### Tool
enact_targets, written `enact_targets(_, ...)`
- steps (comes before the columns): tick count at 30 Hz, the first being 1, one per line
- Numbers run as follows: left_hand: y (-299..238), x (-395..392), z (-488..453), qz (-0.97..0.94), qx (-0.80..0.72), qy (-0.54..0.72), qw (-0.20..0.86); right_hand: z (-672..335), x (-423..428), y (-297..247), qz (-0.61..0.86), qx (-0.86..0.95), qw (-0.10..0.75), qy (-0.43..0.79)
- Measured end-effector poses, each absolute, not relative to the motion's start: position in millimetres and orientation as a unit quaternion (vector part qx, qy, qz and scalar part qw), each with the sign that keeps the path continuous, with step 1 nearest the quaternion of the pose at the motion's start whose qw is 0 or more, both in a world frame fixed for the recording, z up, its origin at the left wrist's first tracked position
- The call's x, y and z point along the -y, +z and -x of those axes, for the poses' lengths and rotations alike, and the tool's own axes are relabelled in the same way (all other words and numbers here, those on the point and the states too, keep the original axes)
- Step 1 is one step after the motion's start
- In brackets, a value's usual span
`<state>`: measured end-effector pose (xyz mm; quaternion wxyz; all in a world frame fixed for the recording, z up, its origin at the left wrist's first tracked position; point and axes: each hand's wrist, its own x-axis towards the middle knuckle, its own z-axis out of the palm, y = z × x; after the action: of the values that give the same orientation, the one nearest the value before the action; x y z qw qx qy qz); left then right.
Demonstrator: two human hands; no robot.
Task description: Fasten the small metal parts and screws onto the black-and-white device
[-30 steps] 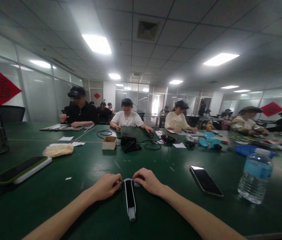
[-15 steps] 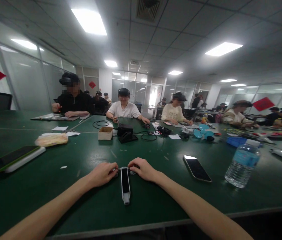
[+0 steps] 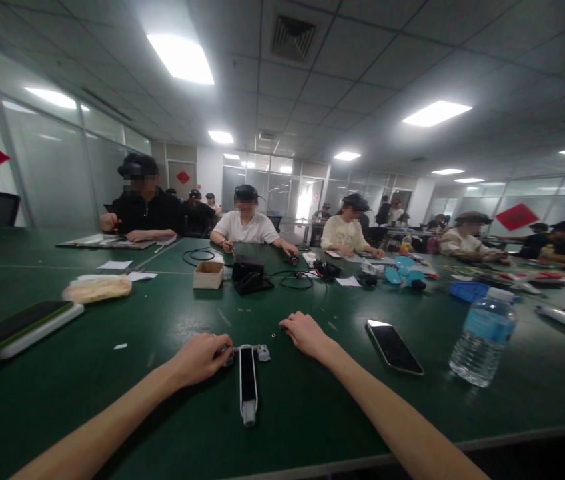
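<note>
A slim white device with a black face and grey end [image 3: 249, 387] lies lengthwise on the green table before me. Small metallic pieces flank its far end. My left hand [image 3: 205, 358] pinches the left piece, which its fingers mostly cover. On the right side the other metallic piece [image 3: 264, 353] shows uncovered. My right hand [image 3: 306, 333] rests farther right, apart from the device, its fingers curled together; whatever they may hold is hidden. A tiny shiny bit [image 3: 274, 335] lies on the tabletop just left of those fingertips.
Right of my right hand are a phone [image 3: 394, 347] and a water bottle [image 3: 483, 339]. Ahead stand an open cardboard box [image 3: 208, 276] and a black stand [image 3: 249, 275]. A green-edged tablet [image 3: 15, 327] lies left. Several people sit across the table [image 3: 172, 440].
My right hand has left the device's right side and moved rightward, uncovering the metallic piece there. The tiny shiny bit now shows on the table. My left hand stays at the left piece.
</note>
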<state>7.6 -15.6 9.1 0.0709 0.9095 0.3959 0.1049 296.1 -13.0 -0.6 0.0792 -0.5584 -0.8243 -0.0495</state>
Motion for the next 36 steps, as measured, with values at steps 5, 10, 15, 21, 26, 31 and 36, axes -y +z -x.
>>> enact_targets(5,9.2,15.6,-8.2,-0.913,-0.387,0.109,0.073,-293.7,12.9,0.5,0.571,0.817,0.069,-0.048)
enact_targets(10,9.3,15.4,-8.7,-0.912,-0.391,0.103,0.07,-290.7,16.5,6.4,0.569,0.818,0.068,-0.048)
enact_targets(15,8.4,14.6,-8.6,-0.913,-0.389,0.1,0.074,-289.5,17.7,6.9,0.57,0.818,0.057,-0.051)
enact_targets(21,8.3,14.7,-8.2,-0.914,-0.385,0.103,0.078,-290.6,16.2,2.5,0.567,0.819,0.082,-0.025)
enact_targets(26,8.7,15.3,-7.7,-0.914,-0.387,0.094,0.073,-288.4,19.1,3.7,0.589,0.803,0.086,0.038)
enact_targets(31,8.3,15.3,-8.0,-0.915,-0.383,0.104,0.071,-282.1,26.1,8.1,0.564,0.823,0.064,0.024)
enact_targets(36,6.0,14.3,-7.2,-0.909,-0.39,0.137,0.055,-270.7,36.5,15.4,0.52,0.843,0.097,-0.101)
